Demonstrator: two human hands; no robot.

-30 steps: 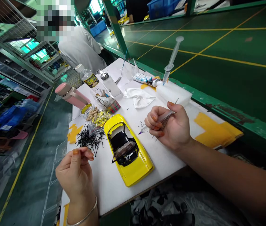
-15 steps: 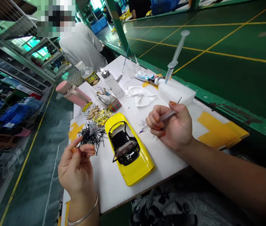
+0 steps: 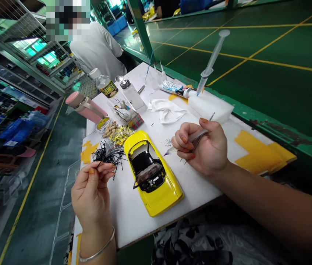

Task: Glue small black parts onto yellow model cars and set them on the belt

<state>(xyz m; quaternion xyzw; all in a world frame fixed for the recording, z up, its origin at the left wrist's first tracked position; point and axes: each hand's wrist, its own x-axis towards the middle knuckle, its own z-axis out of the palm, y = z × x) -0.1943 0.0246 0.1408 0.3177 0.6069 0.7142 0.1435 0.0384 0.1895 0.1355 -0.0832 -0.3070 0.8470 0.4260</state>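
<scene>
My left hand [image 3: 91,195] is closed in a pinch on a thin black piece [image 3: 99,164], close to a heap of black sticks [image 3: 117,159]. Wrapped in the fingers of my right hand [image 3: 209,151] are a clear syringe [image 3: 198,134] and a thin metal tool, perhaps tweezers [image 3: 212,116]. The syringe's purple tip points left and down, near some tiny black bits [image 3: 168,142] on the table. Between my hands a yellow model car [image 3: 163,197] rests on the white tabletop [image 3: 134,228], its roof open and its windscreen frame raised. Neither hand touches the car.
Behind the car are bags of yellow parts [image 3: 121,136], a tape roll [image 3: 102,123], a pink flask [image 3: 85,106], a bottle [image 3: 106,86] and a pump dispenser [image 3: 132,94]. A white foam block [image 3: 211,106] holds an upright syringe [image 3: 212,60]. A co-worker [image 3: 98,48] sits beyond.
My left fingers have come together on the thin black piece, and the hand has shifted slightly right. My right hand keeps its hold. The whole view has moved a little.
</scene>
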